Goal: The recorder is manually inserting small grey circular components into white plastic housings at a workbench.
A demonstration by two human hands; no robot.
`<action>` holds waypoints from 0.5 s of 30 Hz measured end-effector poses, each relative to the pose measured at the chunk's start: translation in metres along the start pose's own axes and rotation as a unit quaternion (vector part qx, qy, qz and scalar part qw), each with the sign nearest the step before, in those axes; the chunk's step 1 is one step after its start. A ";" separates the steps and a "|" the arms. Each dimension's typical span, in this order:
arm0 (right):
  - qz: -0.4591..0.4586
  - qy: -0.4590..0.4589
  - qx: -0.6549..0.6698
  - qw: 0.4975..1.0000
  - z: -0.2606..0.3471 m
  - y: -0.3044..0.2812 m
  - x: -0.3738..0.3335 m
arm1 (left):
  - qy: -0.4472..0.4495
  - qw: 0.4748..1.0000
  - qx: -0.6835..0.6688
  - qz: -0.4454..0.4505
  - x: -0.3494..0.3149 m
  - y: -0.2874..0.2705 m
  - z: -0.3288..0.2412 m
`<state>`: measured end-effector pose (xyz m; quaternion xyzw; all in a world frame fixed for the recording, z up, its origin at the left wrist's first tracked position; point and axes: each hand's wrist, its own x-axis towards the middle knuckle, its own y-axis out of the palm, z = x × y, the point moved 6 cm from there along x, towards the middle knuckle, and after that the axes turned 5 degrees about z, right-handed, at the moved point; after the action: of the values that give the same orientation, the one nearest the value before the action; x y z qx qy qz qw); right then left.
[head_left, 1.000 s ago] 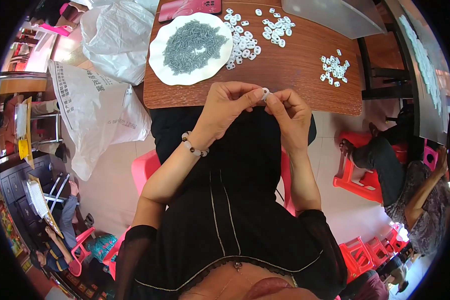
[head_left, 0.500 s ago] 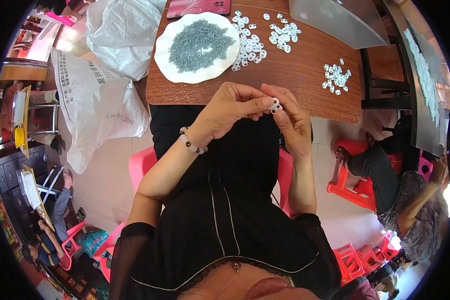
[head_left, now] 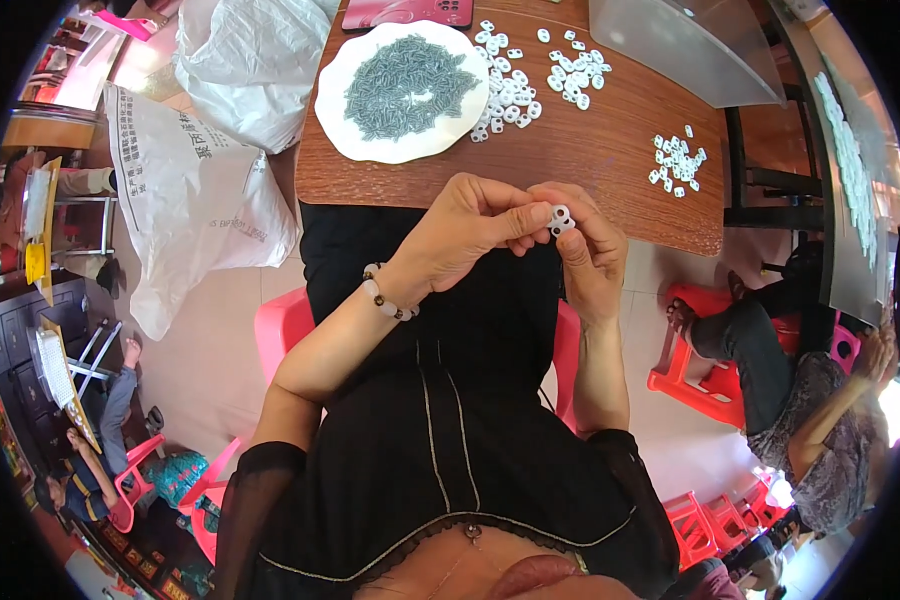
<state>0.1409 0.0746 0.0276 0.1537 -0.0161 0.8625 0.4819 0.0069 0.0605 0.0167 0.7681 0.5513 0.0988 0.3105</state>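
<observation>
A black blouse [head_left: 370, 470] has sheer black sleeves [head_left: 258, 510], two thin gold-toned piping lines [head_left: 430, 430] down its front and dark lace trim [head_left: 402, 550] around its neckline. A small pendant [head_left: 473, 531] hangs there; beyond the blouse's left sleeve sits a bracelet [head_left: 376, 297] of whitish and dark beads.

Bright light, fisheye-bent edges

Here's your left forearm [head_left: 340, 335], slanting up and inward, and that left hand [head_left: 475, 232] leans to the right, thumb [head_left: 520, 221] stretched flat, fingers curled beneath, pinching! Across from it, your right forearm [head_left: 602, 365] stands almost straight, right hand [head_left: 595, 255] bent inward, thumb tip up, fingers arched toward the left. Fingertips sit close together, both grips tight!
</observation>
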 end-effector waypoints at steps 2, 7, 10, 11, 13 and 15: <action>0.000 -0.006 -0.003 1.000 0.000 0.001 0.000 | 0.005 1.000 -0.003 -0.001 -0.001 0.001 0.000; -0.012 -0.020 -0.004 1.000 0.001 0.002 0.000 | 0.012 1.000 0.012 -0.013 -0.002 0.005 -0.002; -0.003 -0.010 -0.002 1.000 0.004 0.004 0.001 | 0.035 0.998 0.041 -0.014 -0.004 0.006 -0.006; -0.003 -0.010 -0.002 1.000 0.003 0.004 0.001 | 0.038 0.998 0.055 -0.016 -0.004 0.006 -0.007; -0.004 -0.025 0.005 1.000 0.003 0.004 0.000 | 0.040 0.997 0.069 -0.017 -0.004 0.007 -0.009; -0.009 -0.023 0.020 0.999 0.003 0.006 -0.002 | 0.024 0.996 0.088 -0.018 -0.007 0.007 -0.009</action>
<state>0.1377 0.0696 0.0310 0.1834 -0.0085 0.8543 0.4863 0.0056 0.0564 0.0297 0.7800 0.5784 0.0625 0.2304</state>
